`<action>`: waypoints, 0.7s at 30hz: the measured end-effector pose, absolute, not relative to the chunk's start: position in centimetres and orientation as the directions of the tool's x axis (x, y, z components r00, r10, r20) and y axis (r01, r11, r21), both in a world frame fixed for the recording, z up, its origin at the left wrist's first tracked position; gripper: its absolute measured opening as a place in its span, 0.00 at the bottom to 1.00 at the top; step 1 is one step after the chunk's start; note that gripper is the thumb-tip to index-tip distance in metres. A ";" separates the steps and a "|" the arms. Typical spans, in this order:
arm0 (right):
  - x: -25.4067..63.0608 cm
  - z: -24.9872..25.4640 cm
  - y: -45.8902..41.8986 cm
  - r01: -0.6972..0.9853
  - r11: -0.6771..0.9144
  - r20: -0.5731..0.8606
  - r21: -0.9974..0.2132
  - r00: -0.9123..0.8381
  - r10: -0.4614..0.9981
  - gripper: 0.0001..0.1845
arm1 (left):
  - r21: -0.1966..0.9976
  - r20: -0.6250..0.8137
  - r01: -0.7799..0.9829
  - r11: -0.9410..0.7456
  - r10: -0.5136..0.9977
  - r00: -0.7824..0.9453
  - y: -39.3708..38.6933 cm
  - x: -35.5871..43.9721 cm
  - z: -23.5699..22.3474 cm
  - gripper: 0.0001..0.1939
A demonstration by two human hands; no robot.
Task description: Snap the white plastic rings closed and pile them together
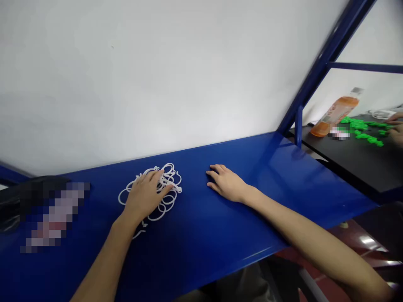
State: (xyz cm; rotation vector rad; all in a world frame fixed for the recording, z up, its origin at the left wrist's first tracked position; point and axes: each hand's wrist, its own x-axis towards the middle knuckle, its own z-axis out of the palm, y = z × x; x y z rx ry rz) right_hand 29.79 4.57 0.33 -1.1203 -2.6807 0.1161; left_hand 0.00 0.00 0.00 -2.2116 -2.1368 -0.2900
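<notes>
A tangle of thin white plastic loops [167, 191] lies on the blue shelf [270, 176] in front of me. My left hand [145, 193] rests flat on top of the pile, fingers stretched out over the loops and hiding part of them. My right hand [226, 183] lies palm down on the bare shelf just to the right of the pile, fingers extended and apart, touching nothing else.
A white wall stands behind the shelf. A blue diagonal frame post [327, 54] rises at the right. Beyond it a black table [352, 159] carries an orange bottle [334, 113] and green pieces [365, 130], with another person's hand [397, 126] there. A dark object [19, 201] sits at far left.
</notes>
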 end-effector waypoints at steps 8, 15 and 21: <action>29.9 0.4 4.6 0.699 0.700 0.171 -0.148 -0.679 0.714 0.24 | 0.211 0.238 0.973 0.090 0.961 -0.141 -0.3 -0.2 1.5 0.36; 29.7 0.5 4.5 0.701 0.700 0.157 -0.137 -0.682 0.714 0.24 | 0.326 0.337 0.937 0.127 0.910 -0.240 -0.6 -0.5 2.5 0.36; 29.7 0.5 4.5 0.704 0.699 0.153 -0.122 -0.683 0.714 0.25 | 0.317 0.353 0.948 0.016 0.926 -0.134 -0.8 0.0 2.2 0.32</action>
